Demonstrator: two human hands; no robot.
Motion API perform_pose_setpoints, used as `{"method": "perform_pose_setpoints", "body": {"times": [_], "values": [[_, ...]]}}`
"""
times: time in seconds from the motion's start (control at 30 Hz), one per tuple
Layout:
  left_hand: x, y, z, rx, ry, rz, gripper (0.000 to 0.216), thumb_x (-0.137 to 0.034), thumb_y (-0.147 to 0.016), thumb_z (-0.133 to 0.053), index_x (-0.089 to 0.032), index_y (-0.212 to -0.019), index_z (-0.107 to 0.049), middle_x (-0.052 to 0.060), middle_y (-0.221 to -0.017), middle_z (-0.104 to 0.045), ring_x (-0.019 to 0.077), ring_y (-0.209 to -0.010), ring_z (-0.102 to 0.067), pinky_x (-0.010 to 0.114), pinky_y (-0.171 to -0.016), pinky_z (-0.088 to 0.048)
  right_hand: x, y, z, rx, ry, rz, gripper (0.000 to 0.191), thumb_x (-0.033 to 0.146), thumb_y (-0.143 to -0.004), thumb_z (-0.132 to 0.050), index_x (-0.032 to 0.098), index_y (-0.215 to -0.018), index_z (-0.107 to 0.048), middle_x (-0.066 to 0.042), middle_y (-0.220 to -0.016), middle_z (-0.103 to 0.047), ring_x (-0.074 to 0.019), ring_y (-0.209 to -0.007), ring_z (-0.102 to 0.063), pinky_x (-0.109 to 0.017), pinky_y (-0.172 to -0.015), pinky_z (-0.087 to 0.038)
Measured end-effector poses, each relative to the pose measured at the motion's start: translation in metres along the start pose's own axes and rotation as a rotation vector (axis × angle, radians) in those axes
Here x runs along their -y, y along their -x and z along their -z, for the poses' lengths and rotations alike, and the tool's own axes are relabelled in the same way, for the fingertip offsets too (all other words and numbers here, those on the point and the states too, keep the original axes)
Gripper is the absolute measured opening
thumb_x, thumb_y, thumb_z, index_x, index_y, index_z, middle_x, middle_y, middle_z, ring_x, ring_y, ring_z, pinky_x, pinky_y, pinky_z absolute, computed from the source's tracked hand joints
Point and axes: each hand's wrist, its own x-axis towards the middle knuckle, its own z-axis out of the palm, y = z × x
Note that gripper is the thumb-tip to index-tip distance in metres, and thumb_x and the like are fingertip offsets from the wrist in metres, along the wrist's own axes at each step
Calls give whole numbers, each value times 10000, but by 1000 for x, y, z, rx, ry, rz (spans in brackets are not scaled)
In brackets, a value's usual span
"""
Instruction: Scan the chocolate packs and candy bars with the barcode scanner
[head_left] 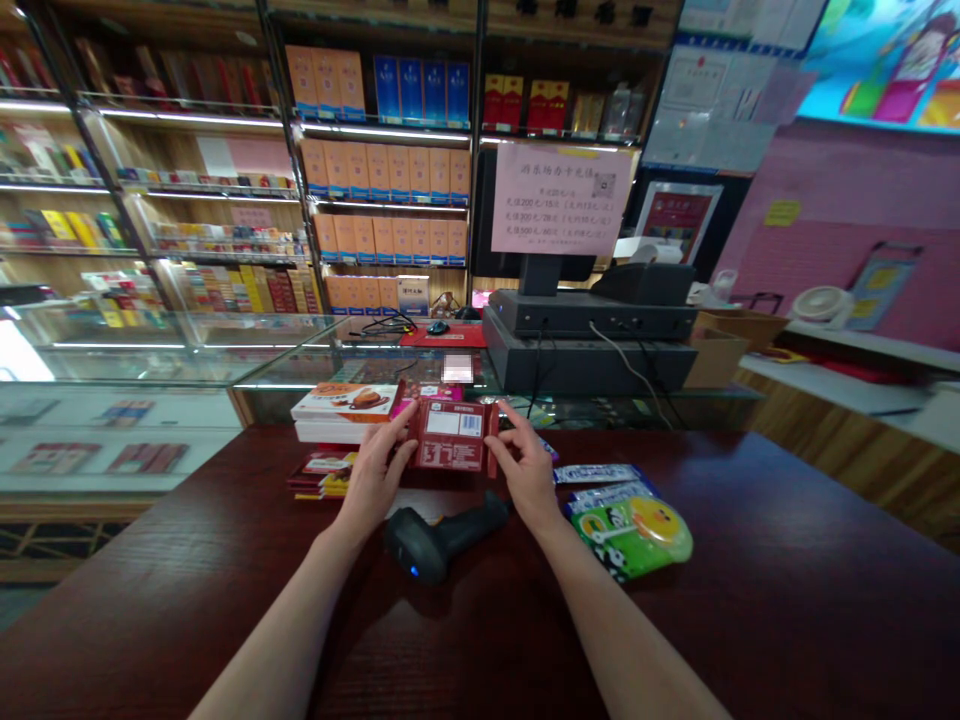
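Note:
A dark red snack packet (451, 452) is held up between both hands, its back with a white label and barcode facing me. My left hand (377, 462) pinches its left end, and my right hand (525, 462) pinches the right end. Below the packet a black handheld barcode scanner (442, 538) lies on the counter with a small blue light lit. Behind my left hand are stacked white boxes (341, 410) with a pastry picture, and red and yellow packets (319, 474) lie beneath them. A pink package (431, 395) shows partly behind the held packet.
Right of my right hand lie a green duck-pictured package (634, 535) and several blue-white wrapped sticks (596, 474). A cash register (592, 330) with a paper sign (555, 200) stands behind on the glass counter (285, 365). Stocked shelves (382, 210) line the back wall.

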Motion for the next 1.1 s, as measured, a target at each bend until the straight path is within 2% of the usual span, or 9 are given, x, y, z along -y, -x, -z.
{"method": "perform_pose_setpoints", "body": {"times": [0.17, 0.27, 0.4, 0.5, 0.57, 0.67, 0.77, 0.93, 1.1], "values": [[0, 0, 0, -14, -21, 5, 498, -276, -972, -521, -326, -1465, -474, 23, -971, -627, 180, -958, -579, 352, -951, -494, 1, 0, 1, 24, 57, 90, 256, 324, -926, -615, 238, -1141, -724, -24, -891, -704, -173, -801, -657, -278, -750, -526], [1, -1, 0, -31, -25, 7, 494, -281, -970, -520, -316, -1461, -481, 23, -963, -623, 183, -957, -575, 359, -955, -495, 0, -1, 2, 59, 103, 131, 257, 299, -946, -594, 249, -1153, -737, -43, -939, -712, -190, -866, -670, -302, -798, -530], [4, -1, 1, -43, -35, 19, 485, -288, -974, -511, -287, -1459, -492, 30, -962, -637, 195, -969, -570, 370, -952, -493, 0, -1, 2, 136, 122, 195, 333, 291, -956, -594, 254, -1276, -682, -59, -997, -709, -205, -924, -653, -326, -837, -542], [5, -2, 2, -19, -69, 16, 437, -309, -986, -485, -265, -1416, -548, 46, -970, -655, 211, -968, -559, 385, -935, -488, 0, 0, 1, 194, 153, 240, 497, 315, -906, -684, 272, -1391, -588, -79, -1147, -680, -233, -1028, -627, -354, -855, -557], [5, -3, 3, -10, -84, 13, 408, -321, -993, -468, -249, -1376, -590, 59, -975, -663, 219, -964, -550, 394, -926, -484, -1, 1, 0, 213, 198, 276, 621, 303, -870, -730, 291, -1453, -518, -86, -1224, -650, -258, -1116, -599, -407, -938, -543], [4, -3, 3, -6, -89, 7, 402, -336, -1001, -446, -239, -1357, -606, 66, -974, -662, 222, -957, -544, 404, -928, -477, -3, 1, 0, 218, 261, 319, 708, 255, -868, -726, 318, -1509, -433, -89, -1261, -627, -276, -1175, -575, -471, -1027, -502], [2, -2, 3, 30, -114, -6, 450, -377, -984, -498, -250, -1413, -548, 60, -984, -647, 226, -977, -542, 414, -950, -471, -6, 1, 0, 209, 292, 340, 728, 230, -881, -705, 325, -1531, -391, -90, -1266, -620, -278, -1180, -569, -476, -1029, -502], [1, 1, 4, 88, -240, -86, 808, -457, -816, -742, -305, -1522, -379, 71, -1144, -612, 272, -1084, -513, 456, -1007, -444, -5, 0, 2, 186, 310, 377, 736, 228, -892, -698, 316, -1544, -366, -94, -1263, -615, -279, -1172, -560, -470, -1021, -502], [-1, 2, 6, 78, -414, -79, 886, -441, -824, -738, -307, -1565, -271, 80, -1148, -624, 293, -1110, -512, 478, -1019, -413, -2, 1, 1, 201, 331, 428, 732, 246, -913, -673, 327, -1556, -335, -93, -1272, -613, -279, -1177, -566, -473, -1019, -509]]}}
